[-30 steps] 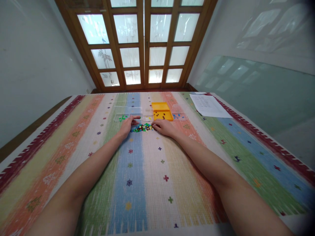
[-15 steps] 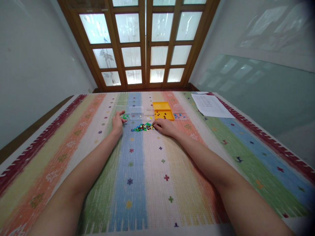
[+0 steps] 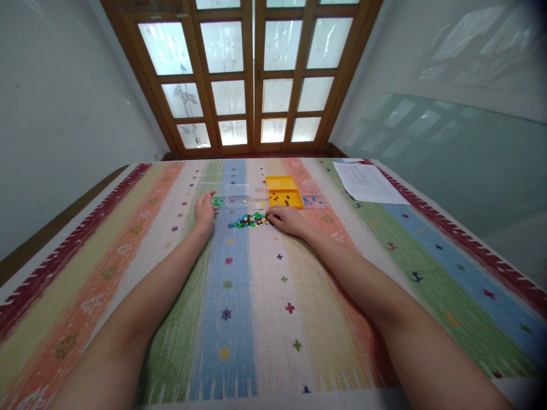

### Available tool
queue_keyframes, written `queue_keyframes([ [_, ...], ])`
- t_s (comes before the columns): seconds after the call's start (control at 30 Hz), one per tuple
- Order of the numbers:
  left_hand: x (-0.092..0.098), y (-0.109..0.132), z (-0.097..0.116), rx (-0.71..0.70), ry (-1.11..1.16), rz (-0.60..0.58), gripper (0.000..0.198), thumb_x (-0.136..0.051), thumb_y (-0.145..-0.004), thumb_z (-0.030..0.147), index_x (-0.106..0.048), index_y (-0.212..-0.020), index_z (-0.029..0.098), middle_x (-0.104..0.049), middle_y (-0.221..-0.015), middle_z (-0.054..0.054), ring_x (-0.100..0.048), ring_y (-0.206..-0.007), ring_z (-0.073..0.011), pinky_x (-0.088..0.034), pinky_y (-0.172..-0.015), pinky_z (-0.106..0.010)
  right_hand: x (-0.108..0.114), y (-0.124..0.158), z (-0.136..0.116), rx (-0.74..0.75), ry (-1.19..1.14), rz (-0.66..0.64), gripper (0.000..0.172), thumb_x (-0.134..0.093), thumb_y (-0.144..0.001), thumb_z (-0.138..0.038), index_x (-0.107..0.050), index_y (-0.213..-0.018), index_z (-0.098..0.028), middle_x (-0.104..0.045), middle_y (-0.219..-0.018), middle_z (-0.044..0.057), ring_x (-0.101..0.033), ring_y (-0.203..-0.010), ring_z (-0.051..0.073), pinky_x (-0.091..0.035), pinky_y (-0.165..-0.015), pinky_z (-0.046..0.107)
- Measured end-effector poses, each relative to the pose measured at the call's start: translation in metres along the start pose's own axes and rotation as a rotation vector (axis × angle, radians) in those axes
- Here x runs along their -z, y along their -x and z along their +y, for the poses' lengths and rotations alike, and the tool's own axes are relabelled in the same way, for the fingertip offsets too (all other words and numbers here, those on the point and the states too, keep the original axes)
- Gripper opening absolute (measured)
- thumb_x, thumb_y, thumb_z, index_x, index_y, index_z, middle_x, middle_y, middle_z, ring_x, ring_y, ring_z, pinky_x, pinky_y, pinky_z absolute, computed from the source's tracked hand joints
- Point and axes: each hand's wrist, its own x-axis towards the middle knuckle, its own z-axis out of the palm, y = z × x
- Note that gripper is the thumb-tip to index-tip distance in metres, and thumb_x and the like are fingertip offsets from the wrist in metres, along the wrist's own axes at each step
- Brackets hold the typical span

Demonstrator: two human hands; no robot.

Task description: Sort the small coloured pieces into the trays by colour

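A heap of small coloured pieces [image 3: 250,221], green, blue, yellow, white and dark brown, lies on the striped cloth. At its right edge is my right hand [image 3: 287,218], fingers bent and closed together at the tips; whatever they pinch is too small to make out. My left hand [image 3: 204,212] rests beside the clear box with green pieces [image 3: 219,203], thumb and fingers apart around its left side. An open orange box [image 3: 294,203] behind my right hand contains several dark brown pieces. To its right, a clear box [image 3: 314,202] carries blue pieces.
Between the green and orange boxes stand more clear boxes [image 3: 237,192], with a few white and yellow pieces. Printed paper sheets [image 3: 370,183] lie at the far right of the striped tablecloth [image 3: 269,319]. Wooden doors with glass panes [image 3: 231,97] rise beyond the table.
The fingers of my left hand have drawn in slightly at the green pieces' box. My right hand stays at the heap's right edge, almost unmoved.
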Motion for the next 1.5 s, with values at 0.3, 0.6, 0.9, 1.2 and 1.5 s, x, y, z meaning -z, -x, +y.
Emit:
queue_keyframes([
  [0.3,0.003,0.010,0.016,-0.312,-0.279,-0.428,0.030,-0.061,-0.091,0.045,-0.077,-0.092,0.020,-0.072,-0.086,-0.005,-0.060,-0.076,-0.0189,-0.047,-0.073,-0.030,0.000,0.000,0.000,-0.017,0.014,-0.003,0.025,-0.056,-0.106,-0.030,-0.077,-0.118,-0.024,-0.077,-0.113,0.007,-0.069,-0.099,0.022,-0.046,-0.084,0.030],
  [0.6,0.018,0.008,0.026,-0.488,-0.506,-0.911,0.021,-0.065,-0.083,0.035,-0.074,-0.095,0.021,-0.068,-0.092,-0.004,-0.059,-0.078,-0.0192,-0.048,-0.074,-0.032,0.003,0.001,-0.005,-0.010,0.017,-0.003,0.025,-0.055,-0.107,-0.031,-0.077,-0.117,-0.023,-0.077,-0.114,0.007,-0.069,-0.099,0.022,-0.046,-0.084,0.031],
  [0.9,0.019,0.007,0.025,-0.545,-0.558,-0.937,0.017,-0.064,-0.085,0.027,-0.075,-0.096,0.020,-0.066,-0.095,-0.004,-0.059,-0.082,-0.0181,-0.048,-0.078,-0.031,0.005,0.002,-0.006,-0.008,0.002,-0.006,0.025,-0.055,-0.107,-0.030,-0.077,-0.116,-0.023,-0.077,-0.115,0.008,-0.069,-0.101,0.023,-0.046,-0.084,0.031],
  [1.2,0.020,0.008,0.025,-0.434,-0.373,-0.890,0.018,-0.066,-0.088,0.034,-0.074,-0.094,0.019,-0.071,-0.095,-0.006,-0.062,-0.084,-0.0189,-0.050,-0.080,-0.032,0.002,0.001,-0.003,-0.010,0.005,0.002,0.023,-0.057,-0.106,-0.029,-0.077,-0.116,-0.023,-0.077,-0.113,0.007,-0.069,-0.098,0.022,-0.044,-0.082,0.031],
  [1.5,0.020,0.000,0.008,-0.452,-0.441,-0.548,0.020,-0.061,-0.092,0.034,-0.072,-0.100,0.019,-0.071,-0.093,-0.005,-0.062,-0.081,-0.0190,-0.050,-0.077,-0.032,0.000,0.001,0.000,-0.007,-0.001,0.010,0.022,-0.058,-0.105,-0.029,-0.077,-0.115,-0.024,-0.077,-0.112,0.007,-0.069,-0.098,0.022,-0.044,-0.082,0.030],
])
